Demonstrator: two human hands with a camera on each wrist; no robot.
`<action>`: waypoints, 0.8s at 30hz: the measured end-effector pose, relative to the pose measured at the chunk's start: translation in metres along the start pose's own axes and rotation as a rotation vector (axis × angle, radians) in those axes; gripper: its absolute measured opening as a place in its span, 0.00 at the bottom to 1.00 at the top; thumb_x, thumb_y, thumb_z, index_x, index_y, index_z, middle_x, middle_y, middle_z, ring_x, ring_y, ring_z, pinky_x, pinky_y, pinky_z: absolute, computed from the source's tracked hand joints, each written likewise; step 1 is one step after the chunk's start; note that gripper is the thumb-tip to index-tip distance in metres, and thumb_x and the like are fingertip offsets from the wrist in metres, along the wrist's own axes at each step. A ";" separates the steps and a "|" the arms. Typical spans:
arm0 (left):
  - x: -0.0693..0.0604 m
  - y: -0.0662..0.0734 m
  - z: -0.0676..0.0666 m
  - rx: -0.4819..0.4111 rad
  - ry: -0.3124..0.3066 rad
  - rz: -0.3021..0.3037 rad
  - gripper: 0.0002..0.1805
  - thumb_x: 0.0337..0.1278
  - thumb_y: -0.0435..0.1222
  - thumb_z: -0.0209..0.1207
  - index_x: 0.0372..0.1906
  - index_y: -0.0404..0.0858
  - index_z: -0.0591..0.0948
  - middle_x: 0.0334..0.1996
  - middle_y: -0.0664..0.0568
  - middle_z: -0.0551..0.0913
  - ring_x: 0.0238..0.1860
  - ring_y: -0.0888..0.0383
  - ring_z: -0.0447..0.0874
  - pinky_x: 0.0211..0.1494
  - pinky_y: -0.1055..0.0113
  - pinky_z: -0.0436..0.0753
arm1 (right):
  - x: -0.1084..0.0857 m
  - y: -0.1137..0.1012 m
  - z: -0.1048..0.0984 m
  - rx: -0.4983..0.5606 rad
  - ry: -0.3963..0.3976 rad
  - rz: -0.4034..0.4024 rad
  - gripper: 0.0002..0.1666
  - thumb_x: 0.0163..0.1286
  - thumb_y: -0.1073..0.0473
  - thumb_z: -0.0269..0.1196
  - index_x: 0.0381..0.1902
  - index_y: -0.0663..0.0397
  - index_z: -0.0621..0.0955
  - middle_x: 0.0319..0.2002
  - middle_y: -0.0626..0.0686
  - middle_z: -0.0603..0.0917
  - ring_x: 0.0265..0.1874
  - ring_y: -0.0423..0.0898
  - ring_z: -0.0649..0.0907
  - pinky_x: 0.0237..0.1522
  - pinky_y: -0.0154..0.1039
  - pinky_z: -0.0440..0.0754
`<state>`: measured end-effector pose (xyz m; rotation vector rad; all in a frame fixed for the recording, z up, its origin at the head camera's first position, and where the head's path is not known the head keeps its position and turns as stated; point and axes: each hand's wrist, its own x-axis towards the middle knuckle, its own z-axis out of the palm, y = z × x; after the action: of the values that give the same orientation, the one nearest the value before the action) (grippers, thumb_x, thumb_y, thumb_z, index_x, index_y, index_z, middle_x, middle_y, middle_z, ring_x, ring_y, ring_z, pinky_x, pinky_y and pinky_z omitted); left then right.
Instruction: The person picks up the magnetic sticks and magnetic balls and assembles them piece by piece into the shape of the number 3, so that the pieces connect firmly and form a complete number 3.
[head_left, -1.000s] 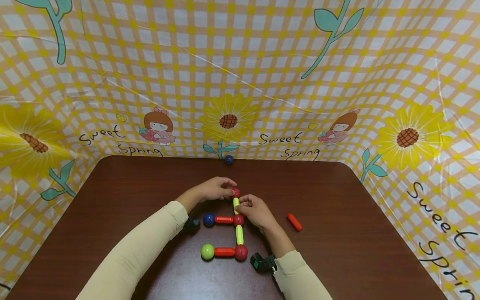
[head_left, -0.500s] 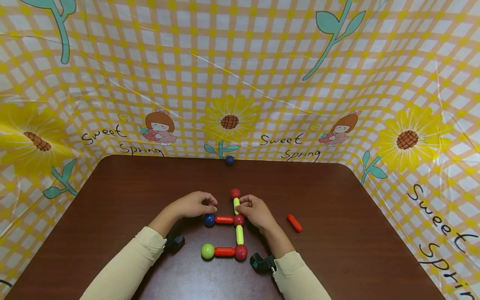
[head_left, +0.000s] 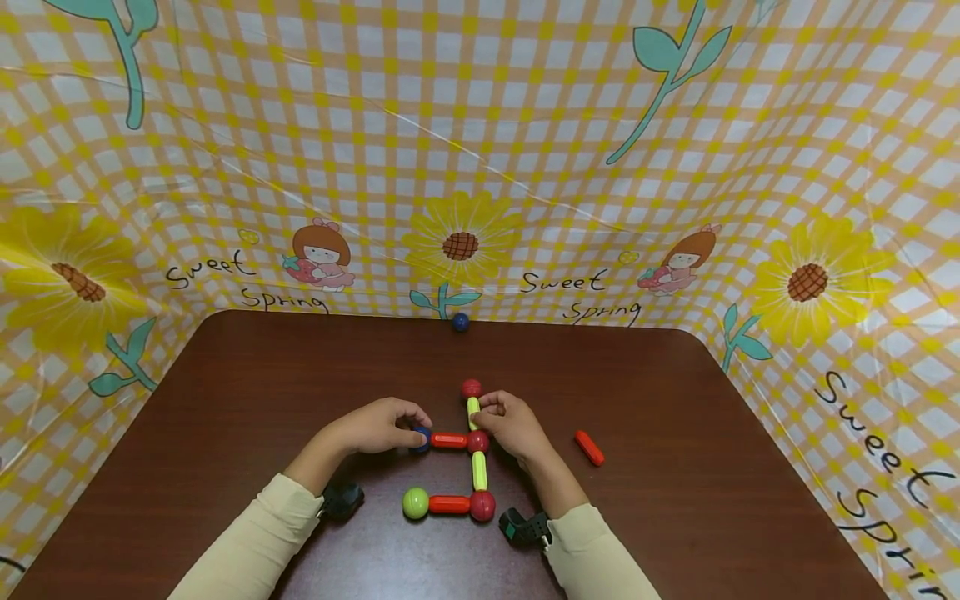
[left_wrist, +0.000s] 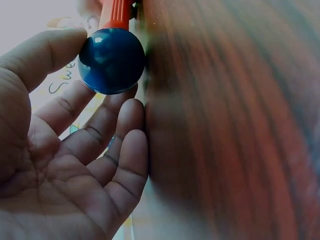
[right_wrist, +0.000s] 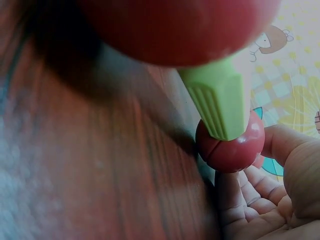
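Observation:
On the table lies a joined figure of balls and rods. My left hand (head_left: 378, 427) pinches the blue ball (left_wrist: 112, 62) between thumb and fingers; a red rod (head_left: 449, 440) runs from this ball to the middle red ball (head_left: 477, 442). With fingertips on the upper yellow-green rod (head_left: 472, 407), my right hand (head_left: 513, 425) holds it just below the far red ball (head_left: 471, 388). A lower yellow-green rod (right_wrist: 220, 100) links the middle ball to the near red ball (head_left: 482, 506). In the right wrist view, the middle ball partly hides the right fingertips.
Another red rod (head_left: 449, 504) joins the near red ball to a lime-green ball (head_left: 416, 503). To the right lies a loose red rod (head_left: 589, 447). A second blue ball (head_left: 461, 322) sits at the back edge, against the checked cloth (head_left: 480, 125).
My left hand has left the far red ball, come back leftward and toward me, and taken hold of the blue ball. The right hand stays at the upper yellow-green rod.

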<state>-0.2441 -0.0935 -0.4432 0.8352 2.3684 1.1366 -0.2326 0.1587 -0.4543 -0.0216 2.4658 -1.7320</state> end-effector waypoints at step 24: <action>-0.002 0.003 0.004 -0.052 0.031 -0.054 0.09 0.63 0.36 0.64 0.46 0.41 0.84 0.37 0.56 0.83 0.32 0.59 0.77 0.37 0.63 0.77 | -0.001 -0.002 -0.002 -0.079 0.018 0.006 0.12 0.63 0.65 0.67 0.43 0.64 0.79 0.27 0.51 0.81 0.24 0.42 0.77 0.26 0.35 0.72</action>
<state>-0.2393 -0.0908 -0.4428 0.7369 2.3604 1.1926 -0.2322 0.1597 -0.4515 -0.0063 2.5436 -1.6383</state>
